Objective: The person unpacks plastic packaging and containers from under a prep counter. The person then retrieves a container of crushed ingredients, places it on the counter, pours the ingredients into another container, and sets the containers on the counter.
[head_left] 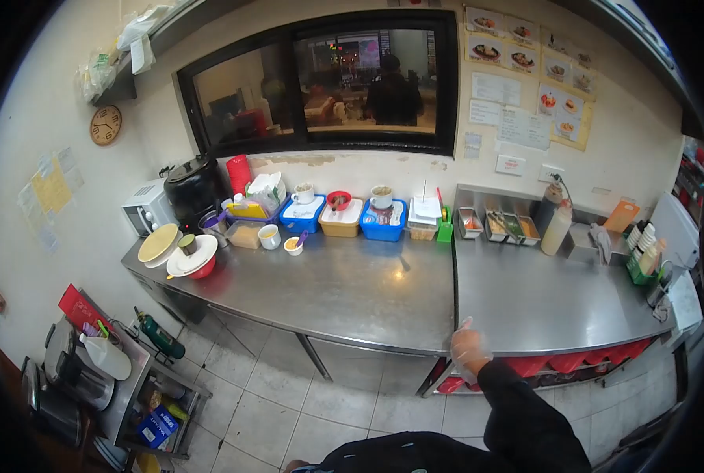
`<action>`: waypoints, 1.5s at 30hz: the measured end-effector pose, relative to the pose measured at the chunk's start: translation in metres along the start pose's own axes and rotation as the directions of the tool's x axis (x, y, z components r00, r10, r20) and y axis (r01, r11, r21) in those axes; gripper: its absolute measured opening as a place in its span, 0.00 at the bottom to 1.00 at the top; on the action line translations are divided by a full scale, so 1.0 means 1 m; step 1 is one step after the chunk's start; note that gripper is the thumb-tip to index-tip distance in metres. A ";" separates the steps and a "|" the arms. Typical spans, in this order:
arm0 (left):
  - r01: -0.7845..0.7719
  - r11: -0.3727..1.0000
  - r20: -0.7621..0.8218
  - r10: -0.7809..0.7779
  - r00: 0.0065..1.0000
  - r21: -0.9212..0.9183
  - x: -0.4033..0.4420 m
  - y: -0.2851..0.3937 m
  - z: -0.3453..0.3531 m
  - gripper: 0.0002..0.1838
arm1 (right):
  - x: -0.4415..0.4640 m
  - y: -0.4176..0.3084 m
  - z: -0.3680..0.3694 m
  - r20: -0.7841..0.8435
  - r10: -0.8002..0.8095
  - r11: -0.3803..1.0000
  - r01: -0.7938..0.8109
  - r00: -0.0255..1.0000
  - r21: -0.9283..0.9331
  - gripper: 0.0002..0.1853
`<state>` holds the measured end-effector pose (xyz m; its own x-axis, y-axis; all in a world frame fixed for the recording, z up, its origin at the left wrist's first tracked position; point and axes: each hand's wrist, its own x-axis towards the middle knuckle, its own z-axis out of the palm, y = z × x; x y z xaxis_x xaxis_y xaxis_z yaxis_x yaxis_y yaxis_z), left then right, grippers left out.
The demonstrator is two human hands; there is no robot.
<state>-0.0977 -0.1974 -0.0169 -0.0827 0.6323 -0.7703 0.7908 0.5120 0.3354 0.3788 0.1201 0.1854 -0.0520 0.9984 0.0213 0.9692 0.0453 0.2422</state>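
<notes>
at the counter (352,292), gloved right hand (470,348), left hand (297,466) mostly cropped, both hands' opening and hold unclear

My gloved right fingers (468,334) are at the front edge of the steel tabletop (344,292); whether they press on it, I cannot tell. It is grey, level and shiny, with a bright spot of glare beyond my fingers and to their left. From near them a dark seam (455,276) runs away to the back, parting a longer stretch on their left from a shorter one on their right.
</notes>
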 end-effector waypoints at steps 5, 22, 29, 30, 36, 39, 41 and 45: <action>-0.023 0.996 -0.018 0.021 1.000 -0.086 -0.005 -0.006 0.019 0.26 | 0.003 -0.003 0.002 -0.017 0.024 1.000 -0.024 1.000 0.000 0.32; -0.190 0.975 0.024 0.194 0.981 -0.113 0.016 0.041 0.028 0.24 | 0.005 -0.007 0.002 0.083 0.079 0.995 -0.073 0.993 -0.071 0.31; -0.173 0.975 0.006 0.175 0.985 -0.140 0.019 0.040 0.019 0.23 | 0.004 -0.006 0.002 -0.059 -0.033 0.991 0.025 0.998 -0.132 0.29; -0.174 0.974 0.005 0.177 0.984 -0.145 0.018 0.040 0.018 0.23 | -0.005 -0.010 -0.026 0.055 0.027 0.997 -0.023 0.998 -0.076 0.31; -0.232 0.961 0.012 0.236 0.972 -0.152 0.025 0.058 0.009 0.22 | 0.003 -0.013 -0.019 0.187 0.097 0.995 -0.096 0.978 -0.017 0.32; -0.255 0.954 0.017 0.261 0.965 -0.160 0.027 0.065 0.009 0.22 | 0.010 -0.011 -0.003 0.162 0.111 0.993 -0.104 0.981 -0.053 0.33; -0.253 0.953 0.019 0.260 0.965 -0.164 0.027 0.063 0.011 0.22 | 0.010 -0.013 -0.005 0.173 0.104 0.992 -0.090 0.979 -0.085 0.33; -0.223 0.961 0.029 0.230 0.973 -0.162 0.019 0.050 0.023 0.21 | 0.008 -0.010 0.012 0.032 0.090 0.989 -0.085 0.995 -0.123 0.32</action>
<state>-0.0461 -0.1728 -0.0273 0.1195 0.7159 -0.6879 0.6802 0.4457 0.5819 0.3712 0.1284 0.1715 0.0432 0.9990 0.0115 0.9329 -0.0445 0.3573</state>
